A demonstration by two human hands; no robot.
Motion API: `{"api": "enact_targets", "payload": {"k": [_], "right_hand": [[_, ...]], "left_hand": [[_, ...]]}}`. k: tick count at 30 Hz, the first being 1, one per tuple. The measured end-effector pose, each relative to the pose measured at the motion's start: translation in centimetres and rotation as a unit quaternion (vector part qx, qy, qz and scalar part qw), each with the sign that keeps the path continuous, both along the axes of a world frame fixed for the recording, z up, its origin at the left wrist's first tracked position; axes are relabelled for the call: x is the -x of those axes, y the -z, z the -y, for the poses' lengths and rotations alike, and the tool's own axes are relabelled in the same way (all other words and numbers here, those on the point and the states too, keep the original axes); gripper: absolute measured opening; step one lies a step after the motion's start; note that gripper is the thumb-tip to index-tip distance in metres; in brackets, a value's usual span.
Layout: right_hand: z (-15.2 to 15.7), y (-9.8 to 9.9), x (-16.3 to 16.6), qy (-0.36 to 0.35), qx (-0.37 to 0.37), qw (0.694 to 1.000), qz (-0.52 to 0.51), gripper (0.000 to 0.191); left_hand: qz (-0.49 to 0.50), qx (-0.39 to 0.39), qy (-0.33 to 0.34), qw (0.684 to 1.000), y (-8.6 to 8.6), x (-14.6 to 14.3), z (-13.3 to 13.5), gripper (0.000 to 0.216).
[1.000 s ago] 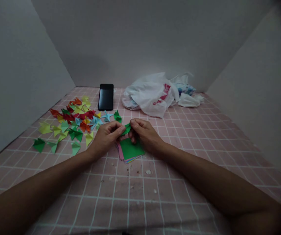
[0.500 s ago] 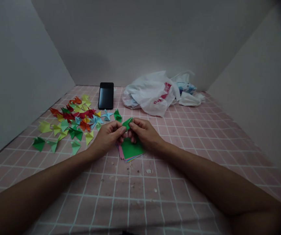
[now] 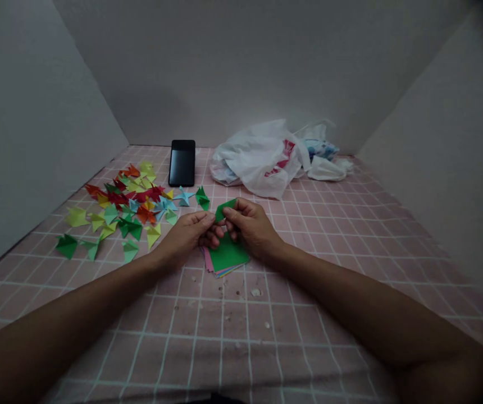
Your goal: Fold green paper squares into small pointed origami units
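Note:
A small folded piece of green origami paper is held up between both hands. My left hand pinches its left end between thumb and fingers. On the other side, my right hand grips it with the thumb on the near face and the fingers behind, partly hiding it. Just below the hands lies a stack of square paper, green on top with pink, blue and yellow edges showing. A folded green paper figure sits beyond my left hand.
Many folded paper figures in red, orange, yellow, green and blue spread across the left of the checked cloth. A black phone lies at the back. White plastic bags rest against the back wall. Pale walls rise on three sides.
The green paper has turned in my fingers and shows a broader, squarer face. My right hand has shifted slightly up, and my left fingers have moved to its lower left end.

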State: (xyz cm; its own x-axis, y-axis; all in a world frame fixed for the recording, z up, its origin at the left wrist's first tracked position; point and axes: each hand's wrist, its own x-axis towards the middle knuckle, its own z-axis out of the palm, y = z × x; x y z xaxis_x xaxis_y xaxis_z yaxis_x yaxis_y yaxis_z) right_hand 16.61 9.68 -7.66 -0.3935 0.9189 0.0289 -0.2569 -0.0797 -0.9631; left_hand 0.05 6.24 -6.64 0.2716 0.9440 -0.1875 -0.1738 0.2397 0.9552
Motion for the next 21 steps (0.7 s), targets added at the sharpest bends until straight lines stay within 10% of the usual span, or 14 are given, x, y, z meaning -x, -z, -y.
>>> {"api": "enact_targets", "payload": {"k": [21], "right_hand": [[0.10, -0.20, -0.08, 0.005, -0.026, 0.999, 0.020, 0.025]], "left_hand": [[0.026, 0.050, -0.006, 0.998, -0.37, -0.22, 0.22, 0.031]]}}
